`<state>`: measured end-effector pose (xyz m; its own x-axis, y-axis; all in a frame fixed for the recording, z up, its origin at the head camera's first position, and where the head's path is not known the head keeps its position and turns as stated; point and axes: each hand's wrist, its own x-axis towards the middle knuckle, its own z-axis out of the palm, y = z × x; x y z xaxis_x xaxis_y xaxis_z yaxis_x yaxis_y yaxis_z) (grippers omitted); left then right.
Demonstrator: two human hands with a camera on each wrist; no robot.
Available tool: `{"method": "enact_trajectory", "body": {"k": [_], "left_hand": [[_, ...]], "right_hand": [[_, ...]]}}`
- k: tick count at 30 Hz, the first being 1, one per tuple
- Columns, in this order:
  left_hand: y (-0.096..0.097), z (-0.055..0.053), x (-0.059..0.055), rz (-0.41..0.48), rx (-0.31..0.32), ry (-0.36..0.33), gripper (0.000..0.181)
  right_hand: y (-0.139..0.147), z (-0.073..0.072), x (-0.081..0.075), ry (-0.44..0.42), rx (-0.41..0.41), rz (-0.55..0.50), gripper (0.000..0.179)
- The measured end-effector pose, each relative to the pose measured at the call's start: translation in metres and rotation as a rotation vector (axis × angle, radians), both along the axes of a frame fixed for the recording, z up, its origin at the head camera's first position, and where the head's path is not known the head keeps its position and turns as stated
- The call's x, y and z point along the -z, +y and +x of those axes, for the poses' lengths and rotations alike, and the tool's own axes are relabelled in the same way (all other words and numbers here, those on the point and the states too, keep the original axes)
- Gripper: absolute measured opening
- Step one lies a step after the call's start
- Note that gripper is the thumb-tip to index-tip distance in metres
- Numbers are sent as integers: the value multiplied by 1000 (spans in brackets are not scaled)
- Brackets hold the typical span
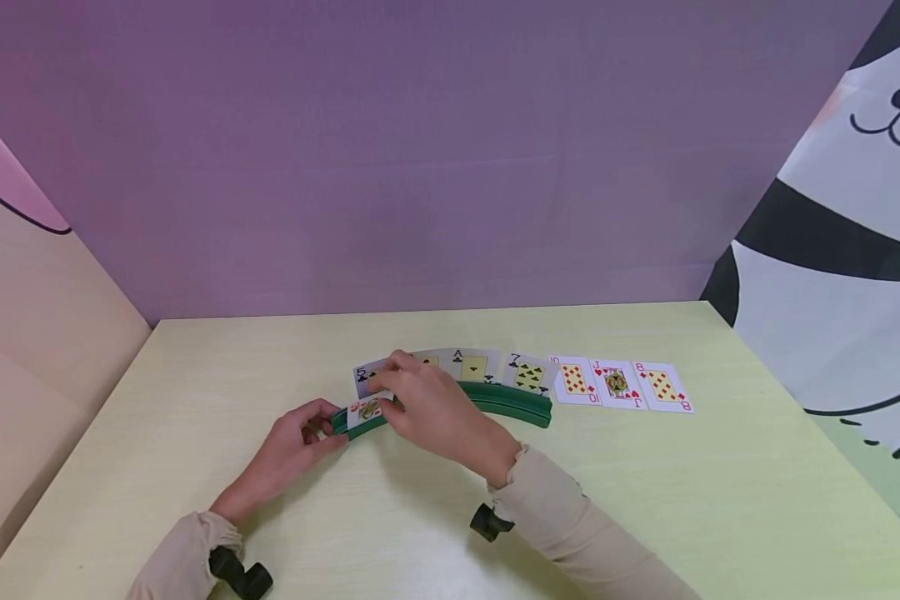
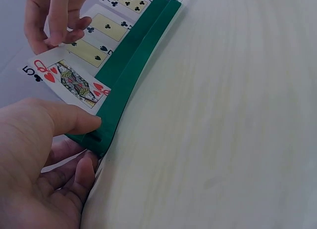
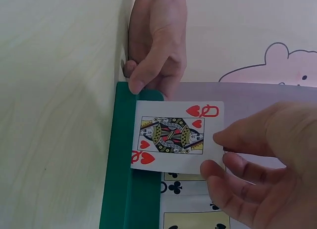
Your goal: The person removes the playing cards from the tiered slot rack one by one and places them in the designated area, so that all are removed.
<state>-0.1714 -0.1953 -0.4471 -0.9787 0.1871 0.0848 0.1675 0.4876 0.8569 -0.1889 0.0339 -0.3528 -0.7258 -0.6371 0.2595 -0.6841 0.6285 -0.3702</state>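
My left hand grips the near-left end of a curved green card holder, thumb on its front side and fingers behind. My right hand pinches the top edge of a queen of hearts between thumb and fingers. That card's lower edge sits in the holder's front slot, near the left hand. Behind it in the holder stand a five of clubs, an ace and a seven of clubs. Another black-suited card is partly hidden by the right hand in the head view.
Face up on the pale table, right of the holder, lie a red diamond card, a jack of hearts and an eight of diamonds. A purple wall rises behind the table, with a panda print at the right.
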Motion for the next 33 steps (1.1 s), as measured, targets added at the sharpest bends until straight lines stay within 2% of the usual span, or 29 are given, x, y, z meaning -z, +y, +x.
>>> {"method": "enact_trajectory", "body": {"k": [5, 12, 21, 33], "left_hand": [[-1, -1, 2, -9, -9, -16, 25], [0, 1, -1, 7, 0, -2, 28], [1, 0, -1, 7, 4, 17, 26], [0, -1, 1, -8, 1, 15, 25]], "right_hand": [[-1, 1, 3, 24, 14, 49, 15], [-2, 1, 6, 47, 19, 43, 12], [1, -1, 7, 10, -10, -4, 11], [2, -8, 15, -25, -18, 27, 16]]}}
